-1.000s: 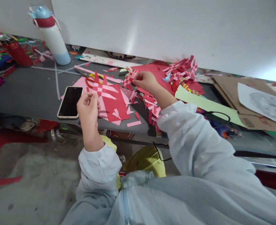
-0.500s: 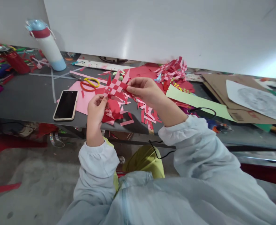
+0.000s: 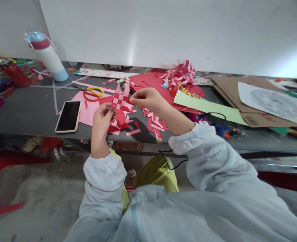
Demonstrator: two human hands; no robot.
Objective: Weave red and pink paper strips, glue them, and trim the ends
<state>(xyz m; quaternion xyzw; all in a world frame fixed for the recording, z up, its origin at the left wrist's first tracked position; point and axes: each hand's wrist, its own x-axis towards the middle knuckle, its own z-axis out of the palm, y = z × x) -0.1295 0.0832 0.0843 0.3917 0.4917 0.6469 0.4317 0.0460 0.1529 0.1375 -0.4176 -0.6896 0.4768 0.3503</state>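
Above the desk I hold a woven paper fish (image 3: 121, 101) of red and pink strips in a checker pattern, with a small eye dot at its left end and strip ends sticking up. My left hand (image 3: 103, 118) pinches its lower left end between thumb and fingers. My right hand (image 3: 148, 99) has thumb and forefinger closed on its right edge. Red and pink paper scraps (image 3: 155, 122) lie below and to the right. Behind my left hand are pink paper sheets (image 3: 85, 114) and scissors (image 3: 94, 93) with yellow and red handles.
A phone (image 3: 68, 116) lies left of my left hand. Farther back stand a white and blue bottle (image 3: 49, 57) and a red bottle (image 3: 15, 74). More woven red and pink pieces (image 3: 180, 75) lie on red paper. Green paper (image 3: 209, 107) and cardboard (image 3: 229, 90) are at right.
The paper fish has turned a little, so its upright strips now stand closer together. Both hands keep their hold. The whole view has shifted slightly.
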